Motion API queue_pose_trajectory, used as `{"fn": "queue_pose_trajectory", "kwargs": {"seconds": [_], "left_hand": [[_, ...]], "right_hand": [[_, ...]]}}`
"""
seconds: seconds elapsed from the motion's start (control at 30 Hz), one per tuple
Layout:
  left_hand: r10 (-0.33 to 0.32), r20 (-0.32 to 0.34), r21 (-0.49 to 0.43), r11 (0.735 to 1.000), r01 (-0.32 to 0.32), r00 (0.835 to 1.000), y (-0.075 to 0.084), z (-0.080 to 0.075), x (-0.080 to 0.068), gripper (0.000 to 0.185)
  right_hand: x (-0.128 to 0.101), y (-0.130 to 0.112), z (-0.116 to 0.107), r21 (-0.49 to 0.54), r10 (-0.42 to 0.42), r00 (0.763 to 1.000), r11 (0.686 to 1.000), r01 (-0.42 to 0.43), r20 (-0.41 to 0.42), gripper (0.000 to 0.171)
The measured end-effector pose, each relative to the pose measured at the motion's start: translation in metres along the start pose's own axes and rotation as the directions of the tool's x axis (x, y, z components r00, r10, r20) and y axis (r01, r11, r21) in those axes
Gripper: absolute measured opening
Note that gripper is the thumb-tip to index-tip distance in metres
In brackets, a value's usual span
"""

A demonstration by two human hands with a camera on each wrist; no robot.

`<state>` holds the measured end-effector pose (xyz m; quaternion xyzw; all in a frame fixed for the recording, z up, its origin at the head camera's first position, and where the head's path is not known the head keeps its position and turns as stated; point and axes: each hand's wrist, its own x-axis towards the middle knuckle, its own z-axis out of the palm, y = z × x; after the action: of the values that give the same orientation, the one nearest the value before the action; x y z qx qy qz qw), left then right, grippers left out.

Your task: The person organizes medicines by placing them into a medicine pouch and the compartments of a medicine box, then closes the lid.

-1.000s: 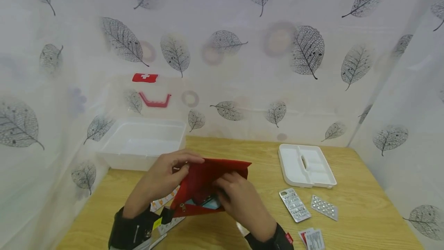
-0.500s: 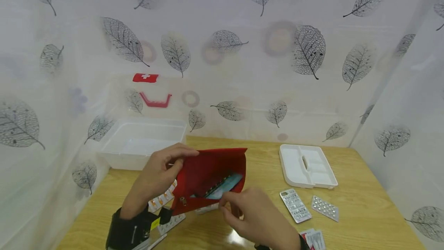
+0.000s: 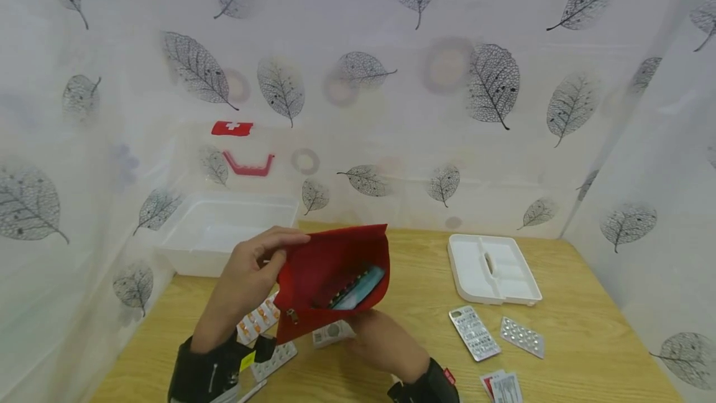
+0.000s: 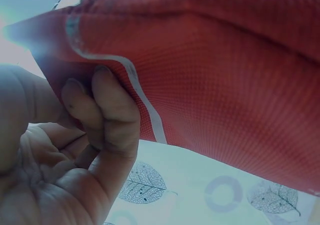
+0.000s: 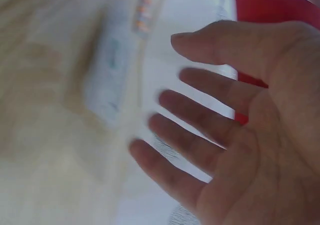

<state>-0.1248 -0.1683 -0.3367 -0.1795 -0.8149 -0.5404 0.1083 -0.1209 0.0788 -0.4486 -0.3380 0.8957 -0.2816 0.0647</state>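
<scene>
Your right grip (image 3: 386,346) is out of the red pouch (image 3: 313,272): 1.0 s ago it was inside, 0.5 s ago it was at the lower right edge, now it sits below the pouch, nothing held as far as the wrist view shows. There its fingers are spread and extended, just beside a blurred pale packet that looks like the white packet (image 3: 332,333) on the worktop (image 3: 570,334). My read for the work: the right side is free, and your left grip (image 3: 248,275) carries the pouch alone, pinching its upper left edge with curled fingers. The pouch also rides a bit higher and further left than 0.5 s ago, tilted, mouth gaping toward the head camera, held in the air over the worktop in front of the white bin (image 3: 192,260). How it looks: red woven-type fabric, 1 pale stripe (image 4: 131,72) curving down the outside in the left wrist view, zip pull (image 3: 292,315) at the lower left corner. Inside, at the right end, there's a pale blue packet (image 3: 362,290) beside something dark-edged, too small to identify. Walls look soft, so I'd expect the mouth to sag with only 1 side held.
</scene>
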Motion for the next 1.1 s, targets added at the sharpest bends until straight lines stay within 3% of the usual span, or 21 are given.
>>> {"fn": "queue_pose_trajectory", "kwargs": {"seconds": [0.13, 0.27, 0.4, 0.57, 0.77, 0.87, 1.0, 1.1], "left_hand": [[-0.010, 0.021, -0.047, 0.999, 0.011, 1.000, 0.000, 0.000, 0.001, 0.036], [-0.001, 0.033, -0.081, 0.997, 0.004, 0.999, 0.000, 0.001, 0.001, 0.037], [-0.004, 0.042, -0.091, 0.996, 0.008, 0.999, 0.000, 0.000, 0.000, 0.038], [-0.019, 0.048, -0.104, 0.994, 0.024, 0.999, -0.001, -0.003, 0.000, 0.036], [-0.024, 0.054, -0.105, 0.994, 0.030, 0.998, -0.002, -0.005, 0.001, 0.037], [-0.025, 0.052, -0.108, 0.994, 0.030, 0.998, -0.002, -0.006, 0.002, 0.036], [-0.026, 0.049, -0.109, 0.994, 0.032, 0.998, -0.002, -0.005, 0.001, 0.035], [-0.028, 0.053, -0.120, 0.992, 0.035, 0.998, -0.002, -0.005, 0.001, 0.034]], "right_hand": [[0.000, 0.008, 0.013, 0.106, 0.019, 1.000, 0.994, -0.017, -0.021, 0.067], [-0.004, 0.013, 0.017, 0.236, 0.068, 0.998, 0.970, -0.065, -0.004, 0.057], [-0.005, 0.016, 0.019, 0.276, 0.086, 0.996, 0.958, -0.077, -0.020, 0.055], [-0.001, 0.015, 0.022, 0.234, 0.067, 0.996, 0.971, -0.051, -0.061, 0.059], [0.000, 0.016, 0.022, 0.194, 0.064, 0.997, 0.980, -0.053, -0.050, 0.042], [-0.002, 0.014, 0.019, 0.241, 0.050, 0.997, 0.970, -0.034, -0.060, 0.038], [-0.004, 0.008, 0.013, 0.072, -0.068, 0.993, 0.995, 0.076, -0.101, 0.024], [-0.006, -0.004, 0.002, -0.077, -0.111, 0.994, 0.991, 0.110, -0.004, 0.017]]}}
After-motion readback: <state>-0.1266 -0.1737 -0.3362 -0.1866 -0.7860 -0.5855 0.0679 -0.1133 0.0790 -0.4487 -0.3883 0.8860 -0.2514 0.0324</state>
